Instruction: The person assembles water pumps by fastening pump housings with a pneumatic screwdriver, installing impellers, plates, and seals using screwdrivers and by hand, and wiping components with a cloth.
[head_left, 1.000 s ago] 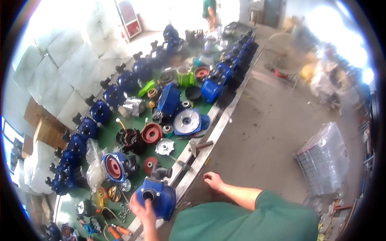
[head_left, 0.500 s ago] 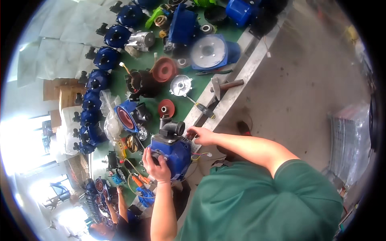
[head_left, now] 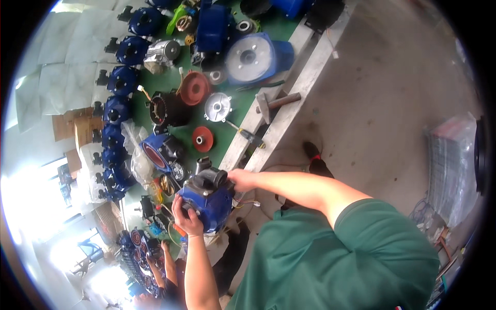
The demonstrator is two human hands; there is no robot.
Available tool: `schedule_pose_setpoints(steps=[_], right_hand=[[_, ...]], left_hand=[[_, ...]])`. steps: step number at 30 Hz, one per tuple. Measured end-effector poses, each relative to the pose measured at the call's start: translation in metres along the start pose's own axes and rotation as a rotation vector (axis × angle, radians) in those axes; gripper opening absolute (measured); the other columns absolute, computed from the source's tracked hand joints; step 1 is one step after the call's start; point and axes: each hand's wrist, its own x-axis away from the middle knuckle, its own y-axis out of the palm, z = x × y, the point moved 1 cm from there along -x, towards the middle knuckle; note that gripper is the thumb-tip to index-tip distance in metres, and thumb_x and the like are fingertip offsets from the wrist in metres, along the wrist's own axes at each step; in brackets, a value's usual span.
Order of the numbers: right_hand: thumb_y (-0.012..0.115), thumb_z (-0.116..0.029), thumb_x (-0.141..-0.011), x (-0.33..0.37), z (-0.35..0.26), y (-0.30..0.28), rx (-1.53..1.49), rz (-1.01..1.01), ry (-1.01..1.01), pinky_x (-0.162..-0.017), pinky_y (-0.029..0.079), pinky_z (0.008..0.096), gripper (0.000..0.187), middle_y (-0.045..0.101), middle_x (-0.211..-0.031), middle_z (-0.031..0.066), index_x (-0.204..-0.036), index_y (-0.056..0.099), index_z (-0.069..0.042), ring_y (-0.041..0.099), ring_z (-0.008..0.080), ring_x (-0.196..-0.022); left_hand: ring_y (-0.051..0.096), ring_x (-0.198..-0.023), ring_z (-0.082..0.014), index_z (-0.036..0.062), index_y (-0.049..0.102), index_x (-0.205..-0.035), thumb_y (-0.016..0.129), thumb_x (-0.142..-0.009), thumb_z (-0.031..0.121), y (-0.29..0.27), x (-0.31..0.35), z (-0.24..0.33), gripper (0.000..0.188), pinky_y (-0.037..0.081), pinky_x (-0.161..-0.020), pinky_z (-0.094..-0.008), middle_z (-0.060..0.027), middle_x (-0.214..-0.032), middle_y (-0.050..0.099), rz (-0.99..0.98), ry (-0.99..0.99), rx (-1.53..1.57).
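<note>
A blue water pump (head_left: pixel 212 206) with a black elbow-shaped port (head_left: pixel 213 178) on top is between my hands, at the bench's near edge. My left hand (head_left: pixel 187 219) grips its left side, fingers up along the housing and thumb across the front. On the far right side, my right hand (head_left: pixel 242 180) is closed against the pump beside the black port, its fingertips hidden. Loose wires with a white connector (head_left: pixel 256 204) stick out from the pump's right side. Just beyond the pump lies a red disc (head_left: pixel 202 139) with a central hub.
A screwdriver (head_left: pixel 253 138) and a hammer (head_left: pixel 279 103) lie by the bench's pale metal edge. Beyond are a silver end cover (head_left: pixel 218 107), a black stator (head_left: pixel 170 108) and another opened blue housing (head_left: pixel 156 152). Several blue pumps line the far side. A co-worker's arms (head_left: pixel 168 263) show lower left.
My right hand has closed in against the pump; its fingers, seen before, are now mostly hidden behind it. My left hand keeps its grip. The whole view has shifted slightly.
</note>
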Motion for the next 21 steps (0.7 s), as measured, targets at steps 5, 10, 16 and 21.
schedule_pose_setpoints(steps=[5,10,16,21], right_hand=[[0.063,-0.003,-0.07,-0.003,-0.02,0.002,0.459,-0.257,0.169,-0.083,0.054,0.0419,0.04,0.072,-0.102,0.0166,-0.11,0.07,-0.009,0.069,0.0301,-0.098],[0.072,-0.027,-0.079,-0.052,0.085,0.07,0.172,-0.026,-0.167,-0.078,0.056,0.0407,0.045,0.068,-0.11,0.0149,-0.119,0.064,-0.008,0.069,0.0278,-0.089],[0.072,-0.019,-0.077,-0.044,0.033,0.025,0.266,0.027,-0.036,-0.076,0.054,0.0381,0.04,0.071,-0.105,0.0115,-0.116,0.066,-0.01,0.068,0.0255,-0.085],[0.071,-0.012,-0.076,-0.036,0.034,0.023,0.313,0.084,-0.021,-0.074,0.053,0.0359,0.038,0.073,-0.1,0.0086,-0.114,0.068,-0.012,0.067,0.0237,-0.082]], left_hand=[[0.058,-0.118,-0.04,-0.0029,0.059,-0.128,0.059,-0.095,0.041,-0.006,0.01,0.002,0.055,0.043,-0.105,-0.0473,-0.0242,-0.129,0.061,0.018,-0.084,-0.019],[0.062,-0.105,-0.041,-0.0046,0.066,-0.114,0.063,-0.092,0.017,-0.02,0.004,0.029,0.031,0.048,-0.095,-0.0485,-0.0235,-0.115,0.066,0.088,-0.001,-0.024],[0.063,-0.103,-0.0425,-0.0053,0.065,-0.115,0.062,-0.092,0.015,-0.023,0.007,0.02,0.03,0.049,-0.094,-0.0466,-0.0243,-0.114,0.067,0.097,0.06,-0.015],[0.064,-0.1,-0.0417,-0.0044,0.066,-0.113,0.064,-0.092,0.015,-0.026,0.003,0.013,0.028,0.05,-0.091,-0.0459,-0.0237,-0.11,0.068,0.116,0.071,-0.044]])
